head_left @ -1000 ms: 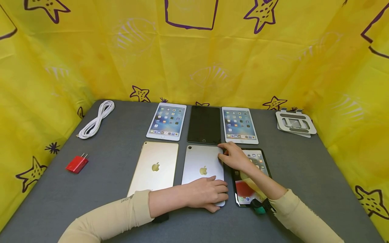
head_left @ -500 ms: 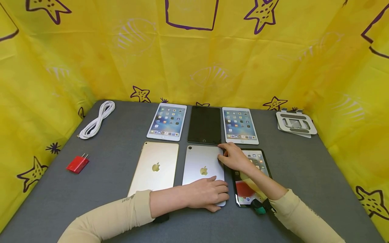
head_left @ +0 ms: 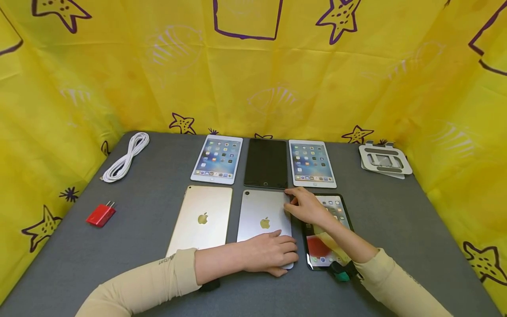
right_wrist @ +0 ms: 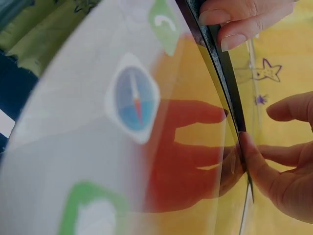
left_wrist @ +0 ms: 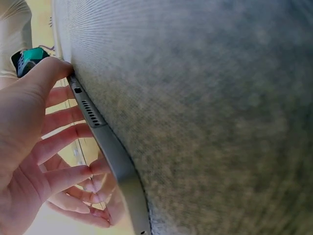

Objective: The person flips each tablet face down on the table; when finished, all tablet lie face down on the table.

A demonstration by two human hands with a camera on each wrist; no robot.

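A silver tablet lies back up in the middle of the front row. My left hand rests over its lower right corner, fingers lightly bent at the right edge. In the left wrist view my left thumb touches the tablet's bottom edge, beside the port. At the upper right corner is my right hand, its index finger at the top edge and its thumb by the side. The right forearm crosses above a black-framed tablet with a lit screen, which fills much of the right wrist view.
A gold tablet lies left, partly under the left sleeve. Behind are two white tablets with a dark tablet between them. Coiled white cable and red plug lie left; a folded stand lies back right.
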